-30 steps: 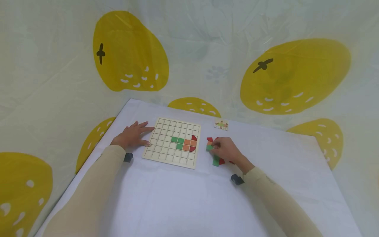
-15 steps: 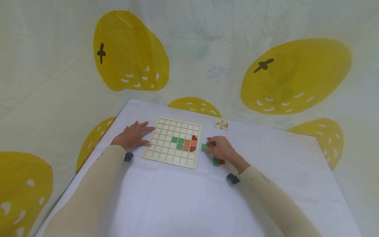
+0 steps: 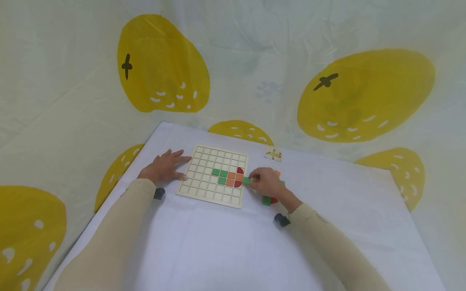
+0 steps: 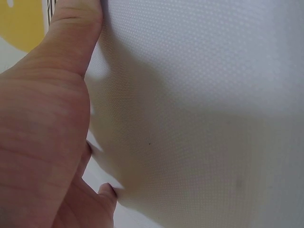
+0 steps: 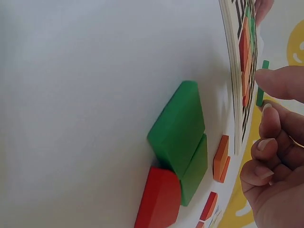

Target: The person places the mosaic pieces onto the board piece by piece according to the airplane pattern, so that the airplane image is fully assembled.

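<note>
A pale grid board (image 3: 207,192) lies on the white table, with green and orange square tiles and two red rounded tiles set in its cells. My left hand (image 3: 164,167) rests spread at the board's left side, fingertip and thumb touching its edge. Between thumb and finger my right hand (image 3: 267,182) pinches a green square tile (image 5: 263,83), held over the board's right edge. In the right wrist view, loose green tiles (image 5: 178,128) and a red tile (image 5: 159,197) lie on the cloth, near orange tiles (image 5: 221,156). Part of this loose group is hidden under my right hand in the head view.
A small pattern card (image 3: 273,153) lies behind the loose tiles, toward the table's back edge. White cloth (image 3: 218,250) covers the table. Behind it hangs a pale curtain (image 3: 247,60) printed with large yellow shapes.
My right hand has moved left from the loose tiles to the board's right edge, carrying the green square tile. My left hand has stayed at the board's left side.
</note>
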The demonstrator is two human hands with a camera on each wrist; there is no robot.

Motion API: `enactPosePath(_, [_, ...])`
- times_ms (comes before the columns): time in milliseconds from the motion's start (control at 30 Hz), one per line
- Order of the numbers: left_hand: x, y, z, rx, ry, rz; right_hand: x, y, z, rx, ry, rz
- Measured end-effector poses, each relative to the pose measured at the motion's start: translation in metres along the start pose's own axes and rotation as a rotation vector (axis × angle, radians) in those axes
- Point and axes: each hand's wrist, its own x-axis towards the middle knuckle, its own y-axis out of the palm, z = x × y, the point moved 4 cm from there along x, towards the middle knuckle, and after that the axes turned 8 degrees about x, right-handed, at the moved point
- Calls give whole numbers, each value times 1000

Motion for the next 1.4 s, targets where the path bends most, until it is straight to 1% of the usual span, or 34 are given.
enactPosePath(267, [0, -2, -2, 3, 6, -6, 2, 4, 7, 12, -29, 1])
enactPosePath(467, [3, 0, 0, 3, -3, -5, 5, 11, 12, 56, -31, 11])
enactPosePath(633, [3, 0, 1, 11, 0, -9, 7, 17, 14, 71, -54, 12])
enactPosePath(767, [2, -1, 0, -2, 4, -3, 9, 20, 20, 92, -67, 24])
enactPosePath(967, [1, -2, -1, -18, -7, 9, 12, 24, 27, 77, -86, 37])
enactPosePath(1233, [2, 0, -1, -24, 10, -2, 13, 30, 34, 84, -118, 37])
enactPosePath(1400, [2, 1, 1, -11, 16, -3, 17, 35, 38, 84, -129, 35])
